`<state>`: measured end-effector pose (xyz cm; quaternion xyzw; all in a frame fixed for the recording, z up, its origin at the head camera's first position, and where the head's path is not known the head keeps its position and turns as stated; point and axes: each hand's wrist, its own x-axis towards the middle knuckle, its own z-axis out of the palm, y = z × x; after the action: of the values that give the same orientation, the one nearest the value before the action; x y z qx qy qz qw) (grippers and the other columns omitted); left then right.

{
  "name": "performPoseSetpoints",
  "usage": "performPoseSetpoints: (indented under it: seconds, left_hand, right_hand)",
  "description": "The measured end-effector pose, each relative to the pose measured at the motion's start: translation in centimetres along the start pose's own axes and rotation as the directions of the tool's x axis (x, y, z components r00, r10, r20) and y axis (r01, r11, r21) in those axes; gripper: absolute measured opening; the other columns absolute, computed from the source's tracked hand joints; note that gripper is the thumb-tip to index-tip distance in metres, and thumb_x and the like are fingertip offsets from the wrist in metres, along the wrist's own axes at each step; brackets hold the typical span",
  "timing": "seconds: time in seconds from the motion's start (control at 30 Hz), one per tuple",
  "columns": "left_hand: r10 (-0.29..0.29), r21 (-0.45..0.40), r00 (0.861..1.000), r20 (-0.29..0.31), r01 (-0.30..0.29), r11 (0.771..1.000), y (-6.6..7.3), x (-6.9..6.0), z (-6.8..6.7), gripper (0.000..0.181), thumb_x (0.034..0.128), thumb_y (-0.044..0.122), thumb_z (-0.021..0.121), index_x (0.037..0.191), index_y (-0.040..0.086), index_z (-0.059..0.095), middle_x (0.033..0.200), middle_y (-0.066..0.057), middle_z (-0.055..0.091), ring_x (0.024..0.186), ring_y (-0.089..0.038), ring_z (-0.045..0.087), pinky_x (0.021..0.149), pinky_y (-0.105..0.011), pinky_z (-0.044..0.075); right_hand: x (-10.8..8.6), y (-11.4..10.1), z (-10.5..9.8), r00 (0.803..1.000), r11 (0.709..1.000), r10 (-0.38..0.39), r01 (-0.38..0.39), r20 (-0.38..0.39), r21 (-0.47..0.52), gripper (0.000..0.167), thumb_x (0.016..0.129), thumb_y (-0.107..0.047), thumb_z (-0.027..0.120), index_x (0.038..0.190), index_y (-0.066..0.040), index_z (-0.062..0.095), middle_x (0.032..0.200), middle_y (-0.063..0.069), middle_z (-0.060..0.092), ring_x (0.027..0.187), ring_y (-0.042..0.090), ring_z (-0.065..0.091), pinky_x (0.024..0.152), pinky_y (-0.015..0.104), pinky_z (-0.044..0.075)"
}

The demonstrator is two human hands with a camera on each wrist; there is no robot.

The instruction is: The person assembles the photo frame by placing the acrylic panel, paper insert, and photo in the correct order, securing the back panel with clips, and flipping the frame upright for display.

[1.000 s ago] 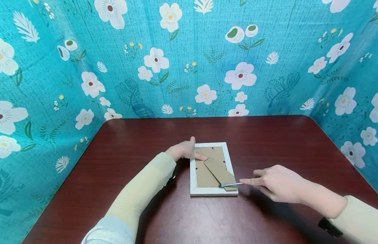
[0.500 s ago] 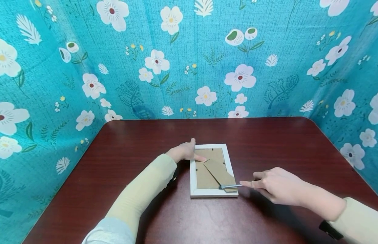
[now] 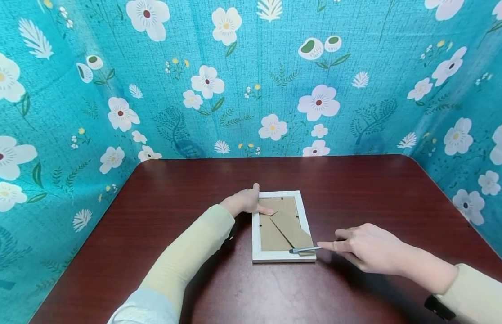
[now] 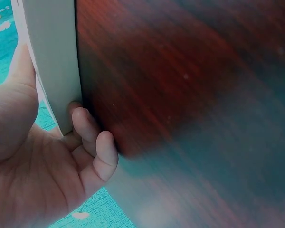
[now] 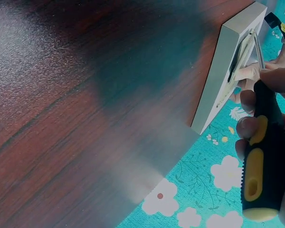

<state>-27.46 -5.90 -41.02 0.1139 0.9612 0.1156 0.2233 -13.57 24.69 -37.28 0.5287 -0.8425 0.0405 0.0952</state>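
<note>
A white picture frame (image 3: 257, 238) lies face down on the table, its brown backing board (image 3: 271, 234) and slanted stand flap (image 3: 291, 227) upward. My left hand (image 3: 248, 200) grips the frame's left side, thumb on the backing; in the left wrist view the fingers curl by the frame's edge (image 4: 52, 52). My right hand (image 3: 366, 247) holds a screwdriver (image 3: 307, 249) with a flat blade, index finger stretched along the shaft. Its black and yellow handle (image 5: 266, 156) shows in the right wrist view. The blade crosses the flap's lower end, its tip at the frame's near inner edge.
Small dark tabs (image 3: 297, 216) stand along the backing's edges. The dark red wooden table (image 3: 186, 189) has a blue flowered cloth (image 3: 243, 103) behind it and at both sides. A black band (image 3: 439, 307) sits at the right wrist.
The screwdriver's tip has slid slightly toward the frame's near edge, and the flap's lower end looks flatter and more covered by the blade. The left hand keeps its place on the frame.
</note>
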Motion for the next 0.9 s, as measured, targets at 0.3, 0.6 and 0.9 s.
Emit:
performPoseSetpoints:
  seconds: [0.3, 0.6, 0.9]
  left_hand:
    - [-0.002, 0.021, 1.0, -0.006, 0.002, 1.0, 0.06, 0.06, 0.02, 0.115, 0.0759, 0.067, 0.068, 0.153, 0.002, 0.011, 0.143, -0.018, 0.046, 0.125, -0.022, 0.05, 0.099, -0.033, 0.042]
    - [0.006, 0.012, 1.0, -0.011, -0.006, 1.0, -0.01, 0.04, 0.0, 0.114, 0.0757, 0.066, 0.068, 0.152, 0.001, 0.014, 0.142, -0.019, 0.046, 0.125, -0.023, 0.05, 0.1, -0.034, 0.041]
    - [0.011, 0.009, 1.0, -0.01, -0.011, 1.0, -0.07, 0.07, -0.04, 0.115, 0.0761, 0.065, 0.069, 0.152, 0.001, 0.012, 0.144, -0.02, 0.044, 0.128, -0.024, 0.048, 0.101, -0.034, 0.041]
  right_hand:
    - [0.01, 0.33, -0.23, 1.0, 1.0, -0.006, 0.006, -0.018, -0.014, 0.04, 0.089, -0.011, 0.06, 0.125, -0.026, 0.067, 0.072, -0.012, 0.046, 0.052, -0.003, 0.023, 0.044, 0.013, 0.018]
    - [0.02, 0.32, -0.31, 1.0, 1.0, -0.009, 0.009, -0.015, -0.003, 0.047, 0.082, -0.007, 0.071, 0.125, -0.025, 0.067, 0.071, -0.013, 0.046, 0.052, -0.004, 0.023, 0.045, 0.013, 0.019]
    - [0.04, 0.33, -0.32, 1.0, 1.0, 0.021, -0.021, 0.013, 0.002, 0.056, 0.073, -0.004, 0.077, 0.125, -0.025, 0.067, 0.069, -0.014, 0.044, 0.05, -0.004, 0.022, 0.044, 0.013, 0.019]
